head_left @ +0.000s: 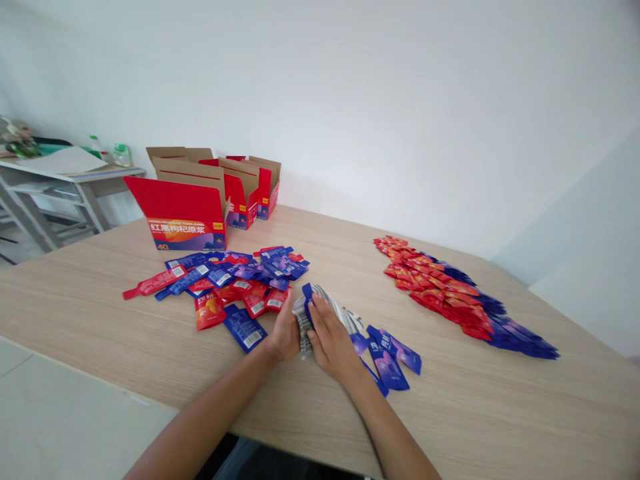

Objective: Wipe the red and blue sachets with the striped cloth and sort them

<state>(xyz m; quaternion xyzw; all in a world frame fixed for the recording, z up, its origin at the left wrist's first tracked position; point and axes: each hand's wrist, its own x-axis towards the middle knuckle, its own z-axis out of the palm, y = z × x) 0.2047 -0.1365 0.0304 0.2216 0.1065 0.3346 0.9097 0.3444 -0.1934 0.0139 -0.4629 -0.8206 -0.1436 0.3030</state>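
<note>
My left hand (286,333) and my right hand (327,337) face each other at the middle of the table, on either side of a black-and-white striped packet (303,323). A blue sachet (309,303) shows between the packet and my right fingers. Left of my hands lies a loose pile of red and blue sachets, one blue sachet (245,328) nearest my left hand. Several blue-purple sachets (387,367) lie right of my right hand. More striped material (347,316) shows behind my right hand.
Open red cartons (187,213) stand at the back left of the wooden table (210,393). Long overlapping rows of red sachets (445,293) and blue sachets (520,339) run along the right. A side desk (90,175) stands at the far left, beside the white wall.
</note>
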